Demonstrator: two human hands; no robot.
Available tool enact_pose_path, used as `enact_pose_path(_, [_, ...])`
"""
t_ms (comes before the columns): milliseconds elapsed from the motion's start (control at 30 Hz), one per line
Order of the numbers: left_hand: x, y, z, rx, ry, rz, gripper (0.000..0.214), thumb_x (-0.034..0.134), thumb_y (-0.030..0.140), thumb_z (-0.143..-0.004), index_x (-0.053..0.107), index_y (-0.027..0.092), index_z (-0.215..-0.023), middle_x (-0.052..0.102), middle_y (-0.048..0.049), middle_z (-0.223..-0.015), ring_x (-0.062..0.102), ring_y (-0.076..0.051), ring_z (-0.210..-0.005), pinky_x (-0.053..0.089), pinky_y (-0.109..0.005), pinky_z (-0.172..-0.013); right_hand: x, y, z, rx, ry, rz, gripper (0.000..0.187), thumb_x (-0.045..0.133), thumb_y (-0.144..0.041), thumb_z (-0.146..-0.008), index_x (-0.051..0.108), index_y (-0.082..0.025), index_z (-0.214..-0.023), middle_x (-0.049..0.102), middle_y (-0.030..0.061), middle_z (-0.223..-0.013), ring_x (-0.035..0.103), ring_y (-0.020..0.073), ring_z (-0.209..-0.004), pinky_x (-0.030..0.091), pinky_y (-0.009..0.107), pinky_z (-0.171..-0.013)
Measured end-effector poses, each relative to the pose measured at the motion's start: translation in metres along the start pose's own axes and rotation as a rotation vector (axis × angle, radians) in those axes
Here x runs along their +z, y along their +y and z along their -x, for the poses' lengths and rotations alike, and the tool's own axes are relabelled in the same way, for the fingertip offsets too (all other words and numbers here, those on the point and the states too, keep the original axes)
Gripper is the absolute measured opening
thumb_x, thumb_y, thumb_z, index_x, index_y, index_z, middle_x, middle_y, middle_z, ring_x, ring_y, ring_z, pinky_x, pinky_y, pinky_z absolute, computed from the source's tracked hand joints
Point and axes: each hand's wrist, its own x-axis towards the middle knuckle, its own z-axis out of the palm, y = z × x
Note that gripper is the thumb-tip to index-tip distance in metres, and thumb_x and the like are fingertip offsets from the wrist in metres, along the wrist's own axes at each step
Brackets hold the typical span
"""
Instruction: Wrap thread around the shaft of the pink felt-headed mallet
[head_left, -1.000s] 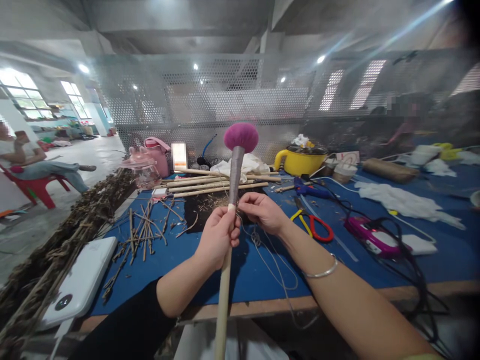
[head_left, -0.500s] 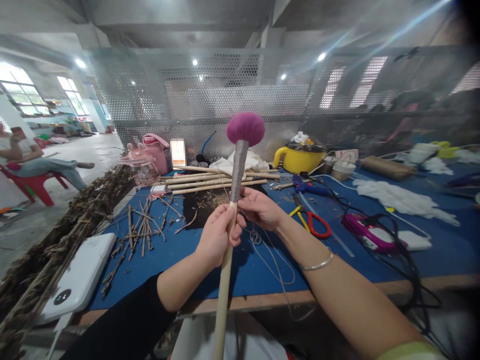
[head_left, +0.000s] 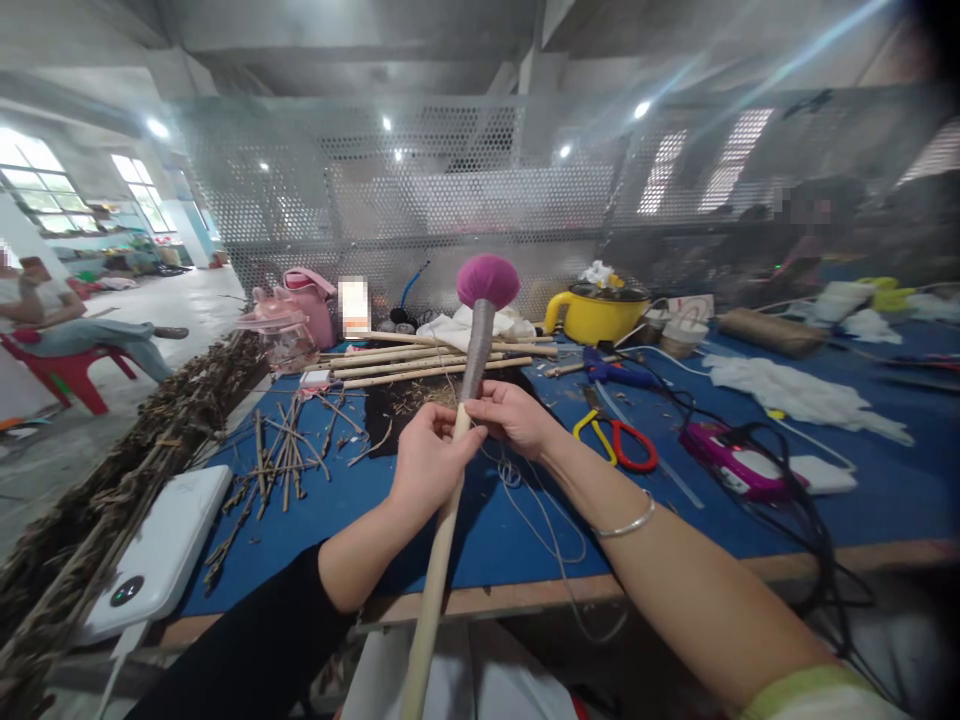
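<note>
Before me a mallet with a round magenta head leans away, tilted slightly right at the top. Grey thread is wound tightly around its neck, and the bare pale wooden handle runs down toward my lap. My left hand is closed around the handle just below the winding. My right hand pinches at the lower end of the winding; what lies between its fingertips is too small to tell. Loose grey thread trails in loops below the right hand and over the table's front edge.
On the blue table lie wooden sticks, dry twigs, red-and-yellow-handled pliers, a blue glue gun and a white power bank. A yellow pot stands behind. A seated person is at far left.
The mallet's head has dropped and tilted a little farther away, its handle end swinging left. My left hand has turned, its thumb now lying across the handle; my right fingers stay at the winding's end.
</note>
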Motion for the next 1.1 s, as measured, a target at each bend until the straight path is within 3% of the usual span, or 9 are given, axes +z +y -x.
enact_pose_path(267, [0.000, 0.006, 0.000, -0.105, -0.104, 0.268, 0.029, 0.065, 0.040, -0.067, 0.054, 0.014, -0.072, 0.057, 0.0007, -0.057, 0.047, -0.006, -0.044, 0.035, -0.017, -0.043, -0.008, -0.006, 0.005, 0.050, -0.146, -0.103, 0.032, 0.065, -0.033, -0.071, 0.056, -0.012, -0.095, 0.032, -0.0094, -0.046, 0.018, 0.0021, -0.036, 0.009, 0.017, -0.036])
enact_pose_path(400, [0.000, 0.010, 0.001, -0.213, -0.237, 0.398, 0.034, 0.059, 0.047, -0.070, 0.052, 0.014, -0.076, 0.060, -0.0019, -0.064, 0.050, -0.008, -0.043, 0.038, -0.018, -0.040, -0.006, -0.007, 0.005, 0.031, -0.129, -0.103, 0.029, 0.066, -0.034, -0.070, 0.054, -0.013, -0.087, 0.033, -0.0097, -0.045, 0.018, 0.0023, -0.035, 0.011, 0.017, -0.034])
enact_pose_path(500, [0.000, 0.009, 0.001, -0.292, -0.303, 0.342, 0.035, 0.051, 0.049, -0.075, 0.052, 0.014, -0.078, 0.061, -0.0038, -0.067, 0.052, -0.009, -0.044, 0.040, -0.020, -0.042, -0.002, -0.006, 0.003, 0.017, -0.049, -0.050, 0.027, 0.069, -0.031, -0.067, 0.049, -0.014, -0.075, 0.036, -0.0097, -0.044, 0.020, 0.0018, -0.033, 0.010, 0.017, -0.033])
enact_pose_path(567, [0.000, 0.007, 0.002, -0.240, -0.236, 0.200, 0.034, 0.049, 0.048, -0.076, 0.054, 0.015, -0.077, 0.061, -0.0032, -0.065, 0.051, -0.009, -0.045, 0.038, -0.019, -0.043, 0.002, -0.005, 0.002, 0.014, 0.011, -0.024, 0.029, 0.070, -0.029, -0.065, 0.046, -0.015, -0.072, 0.037, -0.0100, -0.043, 0.023, 0.0015, -0.032, 0.012, 0.017, -0.033])
enact_pose_path(667, [-0.002, 0.003, 0.002, -0.053, -0.059, 0.004, 0.029, 0.062, 0.043, -0.068, 0.055, 0.015, -0.073, 0.059, -0.0004, -0.061, 0.050, -0.008, -0.050, 0.036, -0.018, -0.047, 0.005, -0.005, 0.002, 0.019, 0.026, -0.010, 0.030, 0.071, -0.029, -0.063, 0.047, -0.015, -0.072, 0.046, -0.0071, -0.048, 0.034, 0.0030, -0.036, 0.020, 0.016, -0.035])
enact_pose_path(733, [-0.002, 0.003, 0.002, -0.051, -0.042, -0.030, 0.029, 0.068, 0.039, -0.063, 0.054, 0.015, -0.071, 0.056, 0.0017, -0.056, 0.048, -0.008, -0.048, 0.035, -0.018, -0.045, 0.006, -0.006, 0.003, 0.021, 0.013, 0.018, 0.030, 0.071, -0.031, -0.064, 0.047, -0.014, -0.072, 0.049, -0.0058, -0.051, 0.037, 0.0034, -0.037, 0.021, 0.017, -0.036])
enact_pose_path(900, [-0.003, 0.008, -0.001, -0.195, -0.180, 0.187, 0.029, 0.063, 0.041, -0.068, 0.051, 0.015, -0.074, 0.055, 0.0024, -0.052, 0.049, -0.008, -0.040, 0.035, -0.018, -0.039, 0.004, -0.011, 0.005, -0.011, -0.083, 0.058, 0.028, 0.065, -0.035, -0.070, 0.050, -0.014, -0.080, 0.045, -0.0073, -0.048, 0.025, 0.0016, -0.033, 0.012, 0.018, -0.033])
enact_pose_path(1100, [-0.005, 0.012, -0.002, -0.223, -0.326, 0.395, 0.033, 0.060, 0.044, -0.071, 0.052, 0.014, -0.082, 0.062, -0.0026, -0.068, 0.053, -0.007, -0.045, 0.040, -0.018, -0.042, -0.005, -0.014, 0.008, -0.042, -0.172, 0.036, 0.032, 0.060, -0.034, -0.075, 0.052, -0.013, -0.098, 0.038, -0.0087, -0.048, 0.020, 0.0023, -0.034, 0.010, 0.018, -0.034])
